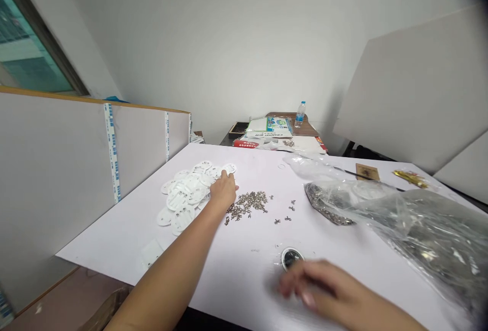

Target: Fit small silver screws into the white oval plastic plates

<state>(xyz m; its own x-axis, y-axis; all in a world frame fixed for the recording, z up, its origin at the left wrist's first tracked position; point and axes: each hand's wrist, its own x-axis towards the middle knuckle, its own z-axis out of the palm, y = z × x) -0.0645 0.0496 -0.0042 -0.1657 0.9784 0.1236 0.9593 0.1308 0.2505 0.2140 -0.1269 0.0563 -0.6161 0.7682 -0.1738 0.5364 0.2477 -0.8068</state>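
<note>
In the head view, we have a broad white tabletop before us. Its left edge runs back alongside a pale grey partition with a wooden top rail, and its near edge slants down from the left corner beneath our left forearm. On the right, a large crumpled clear plastic bag with dark contents limits sideways room; white surface shows between it and the small metal pieces, and between those pieces and the near edge.

The heap of flat, round white discs lies left of centre, its longer stretch running from far right to near left. The discs are round, so we make out no long axis in any one; most lie flat or leaning on each other. Just right of them, a pile of small silvery metal pieces spreads from near left to far right, with several strays pointing various ways towards the bag.

Our left hand reaches forward to the heap's right side, fingers bent over the near part of a single white disc; we cannot tell whether they pinch it or only touch it. Our right hand, blurred, is loosely curled with thumb and fingers parted, and we see nothing held in it. It is just beside a round black-centred piece with a pale rim, partly overlapping it in sight.
</note>
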